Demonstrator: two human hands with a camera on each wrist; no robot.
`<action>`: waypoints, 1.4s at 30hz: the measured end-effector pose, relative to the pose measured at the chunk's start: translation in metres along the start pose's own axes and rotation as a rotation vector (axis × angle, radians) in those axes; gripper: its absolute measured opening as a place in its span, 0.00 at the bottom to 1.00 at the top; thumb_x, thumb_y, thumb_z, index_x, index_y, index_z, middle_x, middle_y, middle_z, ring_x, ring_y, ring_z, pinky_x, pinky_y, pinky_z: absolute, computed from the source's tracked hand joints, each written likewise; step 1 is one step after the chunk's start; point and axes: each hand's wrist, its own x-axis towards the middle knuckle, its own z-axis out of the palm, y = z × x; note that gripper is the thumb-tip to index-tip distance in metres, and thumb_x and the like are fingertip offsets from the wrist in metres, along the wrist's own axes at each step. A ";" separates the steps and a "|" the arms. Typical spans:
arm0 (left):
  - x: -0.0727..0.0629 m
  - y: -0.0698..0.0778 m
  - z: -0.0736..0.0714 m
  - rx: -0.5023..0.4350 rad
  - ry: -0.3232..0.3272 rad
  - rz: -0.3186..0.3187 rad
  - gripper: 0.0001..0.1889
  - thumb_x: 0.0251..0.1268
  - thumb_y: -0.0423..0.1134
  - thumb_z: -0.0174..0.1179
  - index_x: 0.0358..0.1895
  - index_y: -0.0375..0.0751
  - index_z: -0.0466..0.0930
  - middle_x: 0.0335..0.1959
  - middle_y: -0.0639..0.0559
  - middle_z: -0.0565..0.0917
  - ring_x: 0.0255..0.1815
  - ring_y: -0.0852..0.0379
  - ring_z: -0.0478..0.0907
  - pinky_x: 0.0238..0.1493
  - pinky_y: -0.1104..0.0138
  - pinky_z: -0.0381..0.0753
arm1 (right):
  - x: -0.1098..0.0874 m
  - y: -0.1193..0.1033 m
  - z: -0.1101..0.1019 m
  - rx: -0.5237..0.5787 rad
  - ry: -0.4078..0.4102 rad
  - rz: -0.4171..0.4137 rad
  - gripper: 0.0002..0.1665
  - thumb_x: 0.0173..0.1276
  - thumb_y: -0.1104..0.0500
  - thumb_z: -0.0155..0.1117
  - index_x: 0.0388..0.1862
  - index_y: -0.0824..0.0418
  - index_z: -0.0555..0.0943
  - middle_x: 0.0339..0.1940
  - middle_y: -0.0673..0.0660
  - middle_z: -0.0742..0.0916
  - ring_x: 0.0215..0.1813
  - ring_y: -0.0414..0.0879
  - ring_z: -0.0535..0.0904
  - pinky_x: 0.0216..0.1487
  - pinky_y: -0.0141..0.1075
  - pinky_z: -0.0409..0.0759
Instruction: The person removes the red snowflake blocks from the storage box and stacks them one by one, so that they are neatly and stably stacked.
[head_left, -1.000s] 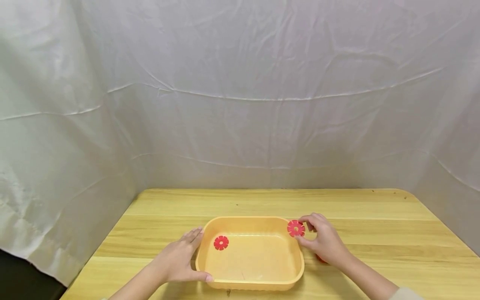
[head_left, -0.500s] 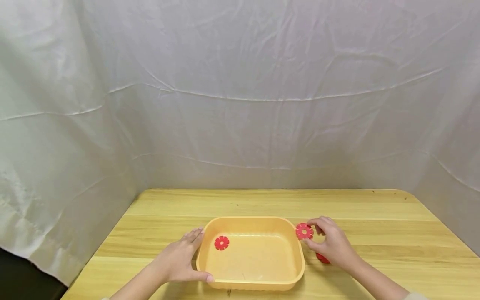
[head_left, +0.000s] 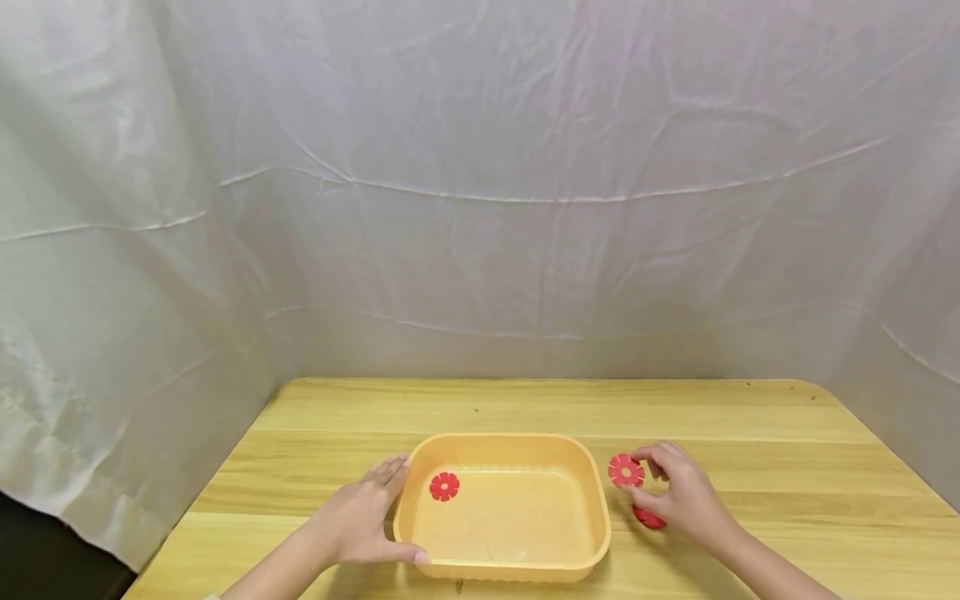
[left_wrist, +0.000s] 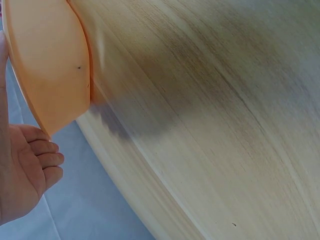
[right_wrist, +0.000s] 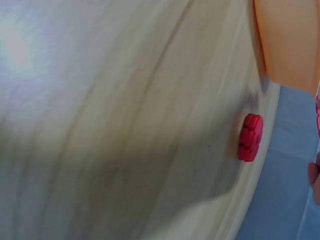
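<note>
A yellow-orange plastic basin (head_left: 525,573) sits near the table's front edge. My left hand (head_left: 363,518) holds its left end, thumb over the near rim and fingers along the outer left wall. One red flower-shaped disc (head_left: 444,487) lies inside at the back left. To the right of the basin, my right hand (head_left: 690,496) pinches another red notched disc (head_left: 626,472) between thumb and forefinger, its face towards me. Beneath that hand lies a small stack of red discs (right_wrist: 250,137) on the table, partly covered by the hand in the head view.
The light wooden table (head_left: 750,417) reaches back to a pale grey cloth (head_left: 525,250) hung around three sides. Its front edge runs close by the disc stack in the right wrist view.
My right hand has moved right and slightly nearer with its disc, from the basin's right rim to beside it. More of the stack shows. My left hand stays put.
</note>
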 end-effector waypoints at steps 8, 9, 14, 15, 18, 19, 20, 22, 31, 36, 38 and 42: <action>0.001 0.000 -0.001 -0.017 -0.028 -0.009 0.60 0.40 0.77 0.55 0.65 0.25 0.62 0.67 0.31 0.64 0.67 0.36 0.64 0.58 0.48 0.74 | -0.013 0.009 -0.002 -0.025 -0.040 0.076 0.21 0.34 0.68 0.77 0.32 0.61 0.81 0.22 0.43 0.71 0.29 0.30 0.62 0.24 0.27 0.67; 0.001 0.000 -0.001 -0.016 -0.028 -0.009 0.60 0.40 0.78 0.55 0.65 0.25 0.61 0.67 0.32 0.64 0.67 0.36 0.64 0.58 0.48 0.74 | -0.015 0.010 -0.002 -0.028 -0.042 0.082 0.21 0.34 0.68 0.77 0.32 0.61 0.81 0.22 0.43 0.71 0.29 0.30 0.62 0.24 0.27 0.67; 0.001 -0.001 0.000 -0.008 -0.023 -0.010 0.60 0.40 0.78 0.54 0.65 0.26 0.62 0.67 0.32 0.65 0.67 0.37 0.64 0.58 0.48 0.74 | -0.020 0.015 -0.004 -0.040 -0.034 0.085 0.22 0.33 0.68 0.78 0.31 0.61 0.81 0.22 0.43 0.72 0.29 0.29 0.62 0.23 0.25 0.66; 0.000 -0.001 0.000 -0.006 -0.022 -0.010 0.60 0.40 0.78 0.54 0.65 0.26 0.62 0.67 0.32 0.65 0.67 0.37 0.64 0.58 0.48 0.74 | -0.021 0.016 -0.005 -0.043 -0.034 0.087 0.22 0.33 0.68 0.78 0.31 0.61 0.81 0.22 0.42 0.72 0.29 0.29 0.62 0.23 0.25 0.66; 0.000 0.000 0.000 -0.001 -0.017 -0.008 0.60 0.40 0.78 0.54 0.65 0.25 0.62 0.66 0.32 0.65 0.66 0.37 0.65 0.58 0.49 0.74 | -0.024 0.018 -0.006 -0.045 -0.039 0.099 0.22 0.33 0.68 0.78 0.31 0.61 0.80 0.23 0.42 0.72 0.29 0.29 0.61 0.22 0.25 0.66; 0.000 0.000 0.000 0.002 -0.017 -0.008 0.60 0.40 0.78 0.54 0.65 0.25 0.62 0.66 0.32 0.65 0.66 0.37 0.65 0.58 0.49 0.74 | -0.025 0.018 -0.006 -0.046 -0.042 0.104 0.22 0.32 0.68 0.78 0.31 0.61 0.80 0.23 0.42 0.72 0.29 0.29 0.61 0.22 0.25 0.65; 0.000 0.000 0.000 0.002 -0.016 -0.008 0.60 0.40 0.78 0.54 0.65 0.25 0.62 0.66 0.32 0.65 0.66 0.37 0.65 0.58 0.49 0.74 | -0.026 0.019 -0.006 -0.050 -0.045 0.110 0.23 0.32 0.68 0.78 0.31 0.61 0.80 0.23 0.42 0.71 0.29 0.29 0.61 0.22 0.25 0.65; 0.000 0.000 0.000 0.002 -0.017 -0.010 0.60 0.40 0.78 0.54 0.65 0.25 0.62 0.67 0.32 0.65 0.66 0.37 0.65 0.59 0.49 0.73 | -0.028 0.019 -0.007 -0.052 -0.050 0.115 0.23 0.32 0.69 0.78 0.31 0.61 0.80 0.22 0.42 0.71 0.29 0.29 0.61 0.23 0.25 0.65; 0.000 0.001 -0.001 -0.007 -0.025 -0.015 0.60 0.40 0.77 0.55 0.65 0.25 0.62 0.67 0.32 0.64 0.67 0.37 0.64 0.60 0.48 0.72 | -0.036 0.022 -0.007 -0.047 -0.086 0.175 0.22 0.34 0.70 0.77 0.31 0.61 0.80 0.22 0.43 0.69 0.28 0.29 0.60 0.23 0.25 0.63; 0.000 0.001 -0.001 -0.008 -0.025 -0.017 0.59 0.40 0.77 0.56 0.65 0.25 0.62 0.67 0.32 0.64 0.67 0.36 0.64 0.60 0.48 0.72 | -0.040 0.022 -0.006 -0.027 -0.113 0.219 0.20 0.36 0.69 0.77 0.32 0.63 0.80 0.21 0.44 0.69 0.26 0.29 0.60 0.23 0.24 0.62; 0.000 0.001 -0.001 -0.009 -0.026 -0.018 0.59 0.40 0.76 0.56 0.65 0.25 0.62 0.67 0.32 0.64 0.67 0.36 0.64 0.60 0.48 0.71 | -0.041 0.023 -0.006 -0.015 -0.125 0.233 0.20 0.37 0.69 0.77 0.32 0.63 0.80 0.21 0.44 0.70 0.26 0.29 0.60 0.22 0.24 0.62; 0.000 0.001 0.000 -0.009 -0.022 -0.021 0.59 0.40 0.75 0.57 0.65 0.25 0.62 0.67 0.32 0.64 0.67 0.36 0.64 0.60 0.48 0.72 | -0.042 0.025 -0.005 -0.009 -0.133 0.253 0.19 0.37 0.67 0.77 0.31 0.63 0.80 0.20 0.45 0.70 0.25 0.29 0.59 0.22 0.24 0.61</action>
